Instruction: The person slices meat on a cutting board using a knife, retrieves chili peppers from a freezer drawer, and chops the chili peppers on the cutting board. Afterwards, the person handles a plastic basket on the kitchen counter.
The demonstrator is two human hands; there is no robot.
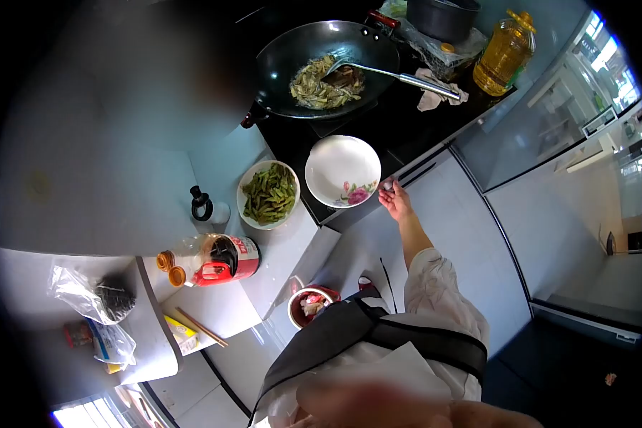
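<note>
My right hand [397, 202] is at the front edge of the black stove, just right of an empty white bowl [341, 162] with pink flowers painted on its rim. Its fingers are curled in around something small and pale that I cannot make out. My left hand is not in view. Behind the bowl a dark wok [274, 85] holds cooked, sliced pale-brown food [321, 89]. A metal spatula [381, 71] leans in the wok, its handle out to the right. Left of the bowl is a dish of cooked green peppers [269, 194].
An oil bottle [503, 57] and a dark pot [442, 18] stand at the back right, near a crumpled cloth [432, 91]. Sauce bottles [225, 260] and a black-topped container [205, 207] stand on the left counter. A bin [309, 307] is on the floor below.
</note>
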